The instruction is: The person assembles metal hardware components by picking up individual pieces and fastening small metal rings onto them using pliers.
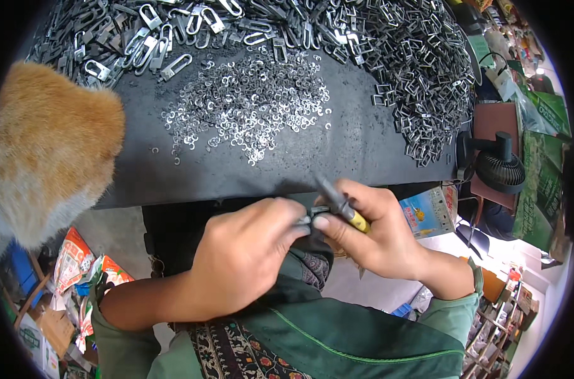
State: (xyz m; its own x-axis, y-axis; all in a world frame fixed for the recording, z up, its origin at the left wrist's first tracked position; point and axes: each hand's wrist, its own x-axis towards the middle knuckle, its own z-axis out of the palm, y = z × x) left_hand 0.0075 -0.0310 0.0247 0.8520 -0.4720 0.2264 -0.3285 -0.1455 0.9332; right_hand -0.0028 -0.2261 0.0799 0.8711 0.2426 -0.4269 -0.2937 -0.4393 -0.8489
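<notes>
Both my hands meet in front of the dark table's near edge, above my lap. My left hand (243,249), slightly blurred, is closed with its fingertips pinching a small dark metal part (317,210). The part reaches across to my right thumb. My right hand (378,230) is wrapped round a tool with a black and yellow handle (359,221); its dark end points up and left, and its exact kind is not clear. Beyond my hands, a heap of small C-shaped metal clips (255,95) lies on the table (262,180).
Long looped metal fittings (151,44) pile up at the far left, and small rectangular metal frames (426,82) at the right. An orange and white furry animal (53,139) is at the left edge. A small black fan (498,167) stands right. Bags (78,265) lie lower left.
</notes>
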